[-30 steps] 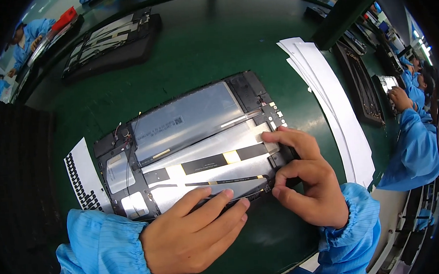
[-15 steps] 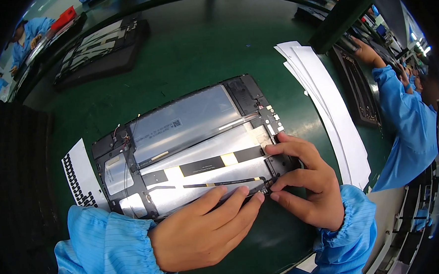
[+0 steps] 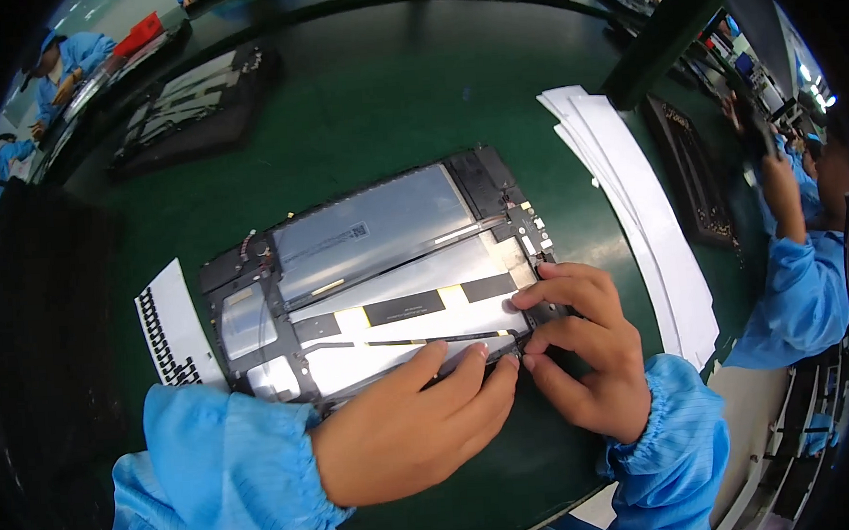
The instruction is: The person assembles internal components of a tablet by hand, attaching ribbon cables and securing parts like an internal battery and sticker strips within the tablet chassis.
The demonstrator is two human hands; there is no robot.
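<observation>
An opened tablet (image 3: 403, 309), its silver inside and black frame showing, lies slanted on the green table. A large grey battery (image 3: 375, 231) fills its far half. Black flat cables (image 3: 403, 309) run across the silver near half. My left hand (image 3: 418, 424) is open, fingers stretched over the tablet's near edge and touching it. At the near right corner, my right hand (image 3: 592, 352) has thumb and index finger closed together by the end of the thin black cable (image 3: 467, 337). What lies between those fingertips is hidden. Another right finger rests on the silver plate.
White paper strips (image 3: 638, 225) lie to the right, beside a black tray (image 3: 693, 169). A white sheet with black stickers (image 3: 180, 321) lies left of the tablet. More tablet parts on dark foam (image 3: 186, 110) stand far left. A co-worker's blue sleeve (image 3: 795, 284) is at right.
The tablet appears slightly further right in the picture, along with my left hand. My right hand stays at the same corner. The co-worker's arm at right has been raised.
</observation>
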